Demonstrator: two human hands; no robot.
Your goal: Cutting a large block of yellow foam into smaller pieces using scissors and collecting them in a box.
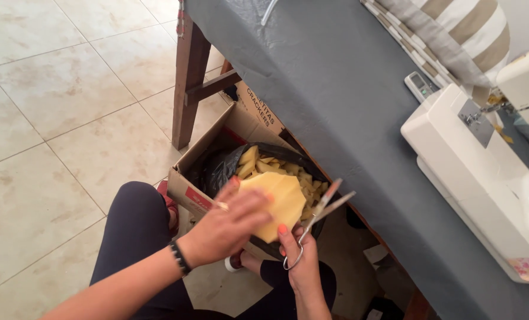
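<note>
My left hand (226, 228) grips a flat yellow foam piece (279, 201) with cut, angled edges, holding it above a cardboard box (187, 192). My right hand (300, 261) holds a pair of metal scissors (324, 213) by the handles, blades slightly apart and pointing up right, just beside the foam's right edge. The box is lined with a black plastic bag (217, 169) and holds several yellow foam scraps (264, 163). My dark-trousered legs show below, seated.
A table under a grey cloth (335, 89) runs along the right, with a white sewing machine (472, 172), a small remote (418, 86) and a striped cushion (454, 29) on it. A wooden table leg (187, 83) stands on the pale tiled floor (51, 118).
</note>
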